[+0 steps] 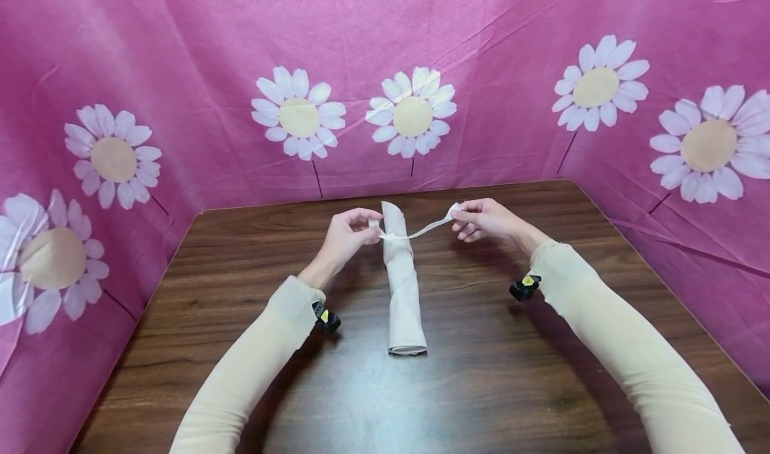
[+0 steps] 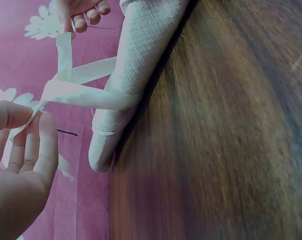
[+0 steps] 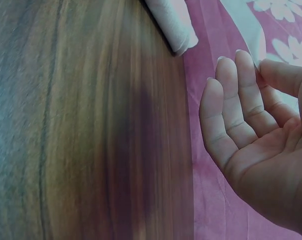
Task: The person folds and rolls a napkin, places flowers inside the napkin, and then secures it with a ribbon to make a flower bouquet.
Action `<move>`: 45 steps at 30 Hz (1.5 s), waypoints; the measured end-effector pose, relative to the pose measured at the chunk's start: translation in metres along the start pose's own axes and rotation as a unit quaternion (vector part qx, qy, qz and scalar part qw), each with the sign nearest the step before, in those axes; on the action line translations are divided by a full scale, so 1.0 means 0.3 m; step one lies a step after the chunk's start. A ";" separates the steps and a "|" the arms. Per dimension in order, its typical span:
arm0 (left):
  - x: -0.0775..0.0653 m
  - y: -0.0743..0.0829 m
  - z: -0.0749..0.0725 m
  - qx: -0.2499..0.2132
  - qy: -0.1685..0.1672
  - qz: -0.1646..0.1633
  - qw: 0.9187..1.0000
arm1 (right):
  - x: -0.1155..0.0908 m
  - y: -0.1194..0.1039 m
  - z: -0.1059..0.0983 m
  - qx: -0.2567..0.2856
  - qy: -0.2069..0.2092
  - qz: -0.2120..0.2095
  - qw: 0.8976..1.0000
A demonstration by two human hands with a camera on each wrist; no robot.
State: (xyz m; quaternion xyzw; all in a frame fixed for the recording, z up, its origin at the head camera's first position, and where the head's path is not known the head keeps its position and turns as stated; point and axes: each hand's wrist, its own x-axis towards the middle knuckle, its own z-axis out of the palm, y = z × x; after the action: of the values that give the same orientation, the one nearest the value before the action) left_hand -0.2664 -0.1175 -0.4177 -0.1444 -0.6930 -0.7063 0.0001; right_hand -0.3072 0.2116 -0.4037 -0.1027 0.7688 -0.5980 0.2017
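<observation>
A rolled-up cream cloth lies lengthwise on the table, pointing away from me. Around its far half runs a pale fabric ribbon, whose two ends cross over each other beside the roll in the left wrist view. My left hand pinches one ribbon end between thumb and fingers, close to the roll's left side. Off to the right, my right hand pinches the other end between thumb and index finger, the remaining fingers loosely bent. That ribbon end stretches from the roll to the right hand with a slight sag.
The dark wooden table reaches back to a pink curtain printed with white daisies, which also hangs along both sides. Black wrist cameras sit on both cream sleeves.
</observation>
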 end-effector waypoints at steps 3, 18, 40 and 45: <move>-0.005 -0.003 -0.007 0.009 -0.013 -0.007 1.000 | -0.010 0.013 -0.009 0.010 0.003 0.006 1.000; -0.042 -0.033 -0.062 0.043 -0.045 -0.055 0.997 | -0.065 0.094 -0.083 0.048 0.009 0.027 0.998; -0.074 -0.070 -0.148 0.076 -0.045 -0.105 0.990 | -0.134 0.181 -0.158 0.045 0.017 0.044 0.998; -0.080 -0.042 -0.185 0.172 -0.014 -0.065 0.983 | -0.145 0.146 -0.153 0.027 0.066 0.012 0.997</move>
State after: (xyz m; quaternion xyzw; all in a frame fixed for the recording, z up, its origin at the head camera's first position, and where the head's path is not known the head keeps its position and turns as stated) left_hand -0.2572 -0.1761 -0.4347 -0.1072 -0.8121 -0.5728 -0.0306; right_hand -0.2845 0.2809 -0.4282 -0.0480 0.7654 -0.6214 0.1605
